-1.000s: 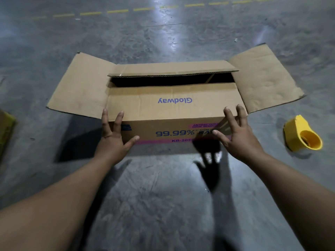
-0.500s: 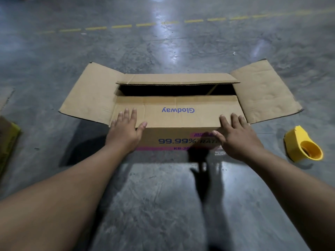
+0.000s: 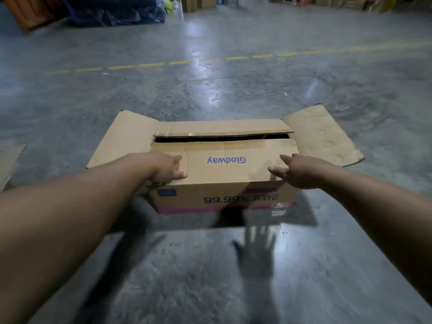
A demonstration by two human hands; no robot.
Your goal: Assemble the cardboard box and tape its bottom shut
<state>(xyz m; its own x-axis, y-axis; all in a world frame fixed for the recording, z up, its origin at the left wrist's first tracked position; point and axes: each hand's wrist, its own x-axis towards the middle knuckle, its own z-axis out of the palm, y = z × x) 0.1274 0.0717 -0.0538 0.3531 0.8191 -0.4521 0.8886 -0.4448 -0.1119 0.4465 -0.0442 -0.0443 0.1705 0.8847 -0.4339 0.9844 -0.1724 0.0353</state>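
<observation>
A brown cardboard box [image 3: 224, 197] stands upside down on the concrete floor, its print inverted. The near long flap [image 3: 222, 169] marked "Glodway" lies folded over the opening and the far long flap [image 3: 224, 129] is folded toward it, with a dark gap between them. Both short end flaps, left [image 3: 121, 141] and right [image 3: 325, 139], stick out sideways. My left hand [image 3: 166, 169] rests flat on the near flap's left end with its fingers straight. My right hand [image 3: 297, 171] hovers or rests over the flap's right end, fingers spread.
A flat piece of cardboard [image 3: 9, 162] lies at the left edge. A dashed yellow line [image 3: 149, 64] crosses the floor beyond the box. Stacked goods and dark wrapped bundles [image 3: 112, 10] line the far wall. Bare concrete surrounds the box.
The view has tilted up, so the far wall shows and the yellow tape dispenser has left the frame. Both hands moved from the box's front edge onto the near flap.
</observation>
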